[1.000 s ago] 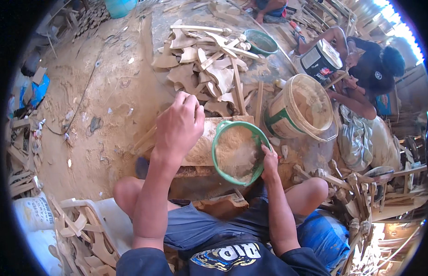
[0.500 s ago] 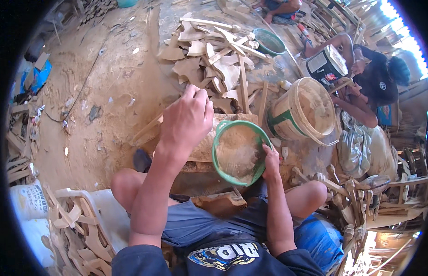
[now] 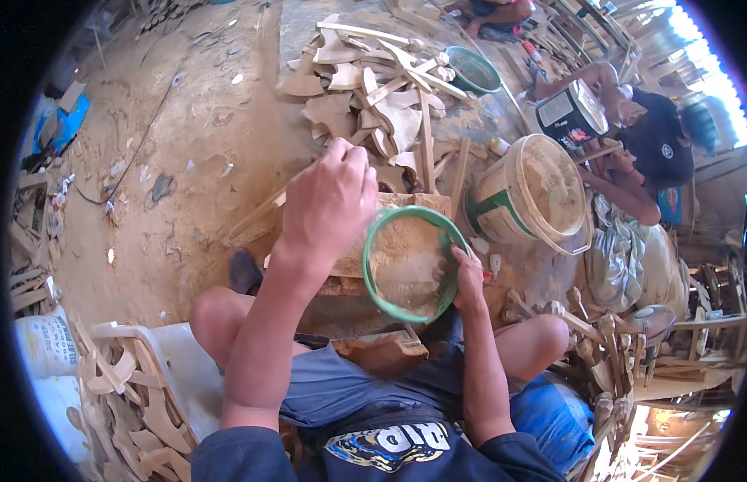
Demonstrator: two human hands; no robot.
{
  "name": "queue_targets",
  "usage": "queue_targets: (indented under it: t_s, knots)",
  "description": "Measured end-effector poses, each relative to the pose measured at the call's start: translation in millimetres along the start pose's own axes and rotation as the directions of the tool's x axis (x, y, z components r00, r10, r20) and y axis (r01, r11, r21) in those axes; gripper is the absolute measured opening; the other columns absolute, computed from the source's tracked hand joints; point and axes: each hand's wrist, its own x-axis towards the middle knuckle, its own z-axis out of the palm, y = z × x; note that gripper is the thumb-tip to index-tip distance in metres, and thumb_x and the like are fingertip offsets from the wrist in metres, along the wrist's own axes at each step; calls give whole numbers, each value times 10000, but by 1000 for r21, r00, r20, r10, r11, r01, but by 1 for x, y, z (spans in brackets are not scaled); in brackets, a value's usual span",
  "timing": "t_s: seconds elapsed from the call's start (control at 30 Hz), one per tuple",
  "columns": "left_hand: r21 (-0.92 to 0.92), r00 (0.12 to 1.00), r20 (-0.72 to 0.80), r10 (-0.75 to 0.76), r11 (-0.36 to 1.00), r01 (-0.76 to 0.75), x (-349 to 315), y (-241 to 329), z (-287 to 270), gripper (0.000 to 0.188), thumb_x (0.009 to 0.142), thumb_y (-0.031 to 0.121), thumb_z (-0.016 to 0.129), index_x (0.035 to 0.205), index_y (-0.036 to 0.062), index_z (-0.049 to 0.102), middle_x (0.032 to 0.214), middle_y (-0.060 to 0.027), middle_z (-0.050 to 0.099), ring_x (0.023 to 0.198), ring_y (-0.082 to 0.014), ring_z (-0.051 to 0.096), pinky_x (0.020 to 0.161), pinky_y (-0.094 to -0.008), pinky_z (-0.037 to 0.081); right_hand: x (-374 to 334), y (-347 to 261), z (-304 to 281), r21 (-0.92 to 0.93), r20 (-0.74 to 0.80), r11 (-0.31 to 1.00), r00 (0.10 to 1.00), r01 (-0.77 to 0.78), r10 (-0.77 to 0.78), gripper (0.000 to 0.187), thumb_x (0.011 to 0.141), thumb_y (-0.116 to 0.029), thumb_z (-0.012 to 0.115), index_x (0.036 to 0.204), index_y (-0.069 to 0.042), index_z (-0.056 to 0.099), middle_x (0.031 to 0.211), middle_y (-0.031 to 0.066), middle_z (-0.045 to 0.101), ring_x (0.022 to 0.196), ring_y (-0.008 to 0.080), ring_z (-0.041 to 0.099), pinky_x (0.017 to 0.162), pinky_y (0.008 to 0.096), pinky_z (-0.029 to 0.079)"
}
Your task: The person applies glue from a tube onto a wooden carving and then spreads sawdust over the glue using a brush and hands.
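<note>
The person's hands are well apart near the middle of the frame. The right hand (image 3: 470, 281) grips the right rim of a green basin (image 3: 368, 263), which sits at the centre with tan powder (image 3: 399, 243) inside. Left of it, the left hand (image 3: 329, 205) is raised with fingers curled in; whether it pinches anything cannot be told. Wooden pieces (image 3: 331, 115) lie heaped at upper centre; a bucket (image 3: 495, 210) stands tilted right of the basin.

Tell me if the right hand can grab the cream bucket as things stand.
Probably not while the right hand grips the green bowl by its rim, though the cream bucket stands close by and the way looks largely free.
</note>
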Motion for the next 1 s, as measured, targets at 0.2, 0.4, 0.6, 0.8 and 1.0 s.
queue_targets:
  t_s: [0.2, 0.4, 0.6, 0.8, 1.0]
  knots:
    - [10, 1000, 10, 15, 1000, -15, 3, 5, -1, 178, 1021, 205, 640, 1022, 28, 666, 1108, -154, 698, 902, -390, 745, 786, -499, 615, 27, 25, -22, -175, 55, 982, 996, 74, -66, 323, 1064, -167, 592, 1359, -82, 692, 1120, 46, 714, 848, 144, 693, 678, 319, 609]
    - [13, 1000, 26, 5, 1000, -5, 3, 7, 0, 184, 1024, 201, 644, 991, 22, 667, 1119, -157, 700, 920, -397, 740, 799, -508, 604, 16, 20, -15, -252, 24, 961, 994, 113, -110, 327, 1061, -173, 603, 1354, -66, 701, 1170, 30, 712, 929, 139, 678, 756, 308, 605]
    - [4, 997, 74, -23, 1000, 23, 6, 11, 5, 184, 1026, 208, 648, 984, 29, 668, 1121, -147, 700, 928, -404, 734, 807, -520, 591, 10, 18, -20, -136, 1, 989, 998, 63, -63, 303, 1045, -150, 620, 1300, -45, 747, 1175, 19, 737, 1061, 124, 641, 987, 293, 480]
    - [18, 994, 103, -46, 999, 44, 5, 16, 8, 187, 1032, 222, 642, 983, 43, 665, 1113, -143, 699, 929, -409, 731, 796, -527, 584, 5, 21, -27, -125, -51, 989, 995, 74, -81, 293, 1025, -136, 646, 1278, -45, 763, 1132, -10, 743, 1064, 108, 631, 978, 284, 477]
    - [29, 992, 115, -47, 999, 44, 4, 17, 7, 191, 1033, 231, 643, 991, 46, 664, 1107, -141, 695, 932, -409, 729, 794, -531, 581, -5, 11, -18, -158, -37, 986, 997, 55, -62, 316, 1020, -155, 653, 1304, -60, 753, 1165, 5, 743, 1099, 122, 630, 983, 298, 485]
